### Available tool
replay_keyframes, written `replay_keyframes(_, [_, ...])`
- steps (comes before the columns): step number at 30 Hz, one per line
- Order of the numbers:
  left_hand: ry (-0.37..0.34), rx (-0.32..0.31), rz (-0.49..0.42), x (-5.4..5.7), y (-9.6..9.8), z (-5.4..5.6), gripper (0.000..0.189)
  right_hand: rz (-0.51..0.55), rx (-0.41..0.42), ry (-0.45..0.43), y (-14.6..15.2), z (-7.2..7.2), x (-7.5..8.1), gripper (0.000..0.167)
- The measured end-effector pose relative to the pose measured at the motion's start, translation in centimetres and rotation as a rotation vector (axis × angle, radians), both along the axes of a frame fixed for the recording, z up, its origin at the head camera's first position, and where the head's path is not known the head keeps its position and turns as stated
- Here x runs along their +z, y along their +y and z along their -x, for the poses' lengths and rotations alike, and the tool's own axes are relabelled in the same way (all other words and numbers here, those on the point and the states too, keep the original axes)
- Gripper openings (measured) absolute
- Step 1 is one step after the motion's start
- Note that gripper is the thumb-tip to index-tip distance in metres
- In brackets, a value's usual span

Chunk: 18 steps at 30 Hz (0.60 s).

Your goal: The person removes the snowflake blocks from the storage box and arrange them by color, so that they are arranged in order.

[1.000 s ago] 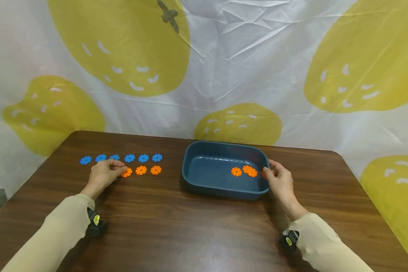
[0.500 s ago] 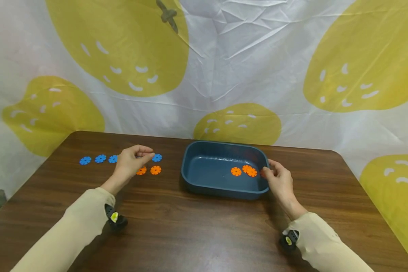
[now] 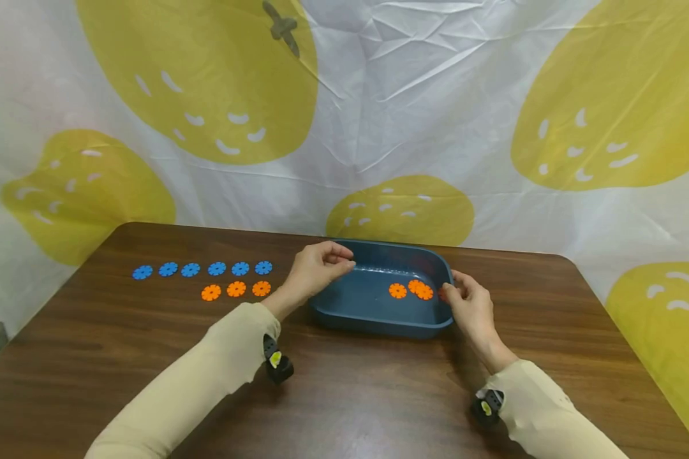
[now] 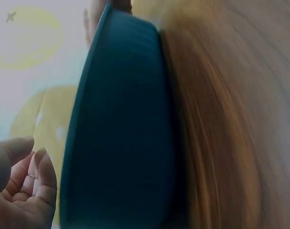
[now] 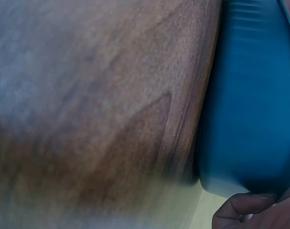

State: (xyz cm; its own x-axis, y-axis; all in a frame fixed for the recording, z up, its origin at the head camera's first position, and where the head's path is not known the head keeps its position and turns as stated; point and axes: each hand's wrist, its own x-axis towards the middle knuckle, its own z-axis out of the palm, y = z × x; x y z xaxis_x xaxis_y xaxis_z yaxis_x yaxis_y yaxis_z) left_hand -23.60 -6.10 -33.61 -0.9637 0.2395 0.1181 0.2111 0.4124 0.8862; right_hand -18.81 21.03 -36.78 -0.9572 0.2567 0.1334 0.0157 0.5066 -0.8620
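Your left hand (image 3: 317, 269) hangs over the tray (image 3: 373, 325) between nine and ten o'clock of its middle; its fingers curl loosely, and the thumb tip stands slightly apart from them. Your right hand (image 3: 472, 305) grips the tray's end at three o'clock, its fingers pinching the wall there. The tray sits on the wooden worktop (image 3: 356, 395), and inside it, toward three o'clock, lie three orange discs (image 3: 425, 292), two overlapping and one just beside them. Out past the tray at nine o'clock, six blue discs (image 3: 217, 269) form a row; three more orange discs (image 3: 237, 289) line up along its six o'clock side. A fruit-print cloth (image 3: 399, 146) hangs at twelve, behind everything.
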Motion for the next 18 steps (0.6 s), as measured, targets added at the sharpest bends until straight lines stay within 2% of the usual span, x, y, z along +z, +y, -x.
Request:
replay_keyframes(7, [-0.064,-0.063,0.086,-0.7,3.8,0.7,0.028,0.0,-0.005,0.01,-0.1,0.0,0.0,0.036])
replay_keyframes(13, [-0.108,-0.08,0.143,-1.0,6.2,1.4,0.03,-0.019,-0.001,0.018,-0.1,0.0,0.1,0.036])
replay_keyframes(18, [-0.127,-0.075,0.171,-1.6,7.5,1.7,0.03,-0.029,0.006,0.017,-0.3,-0.1,0.1,0.036])
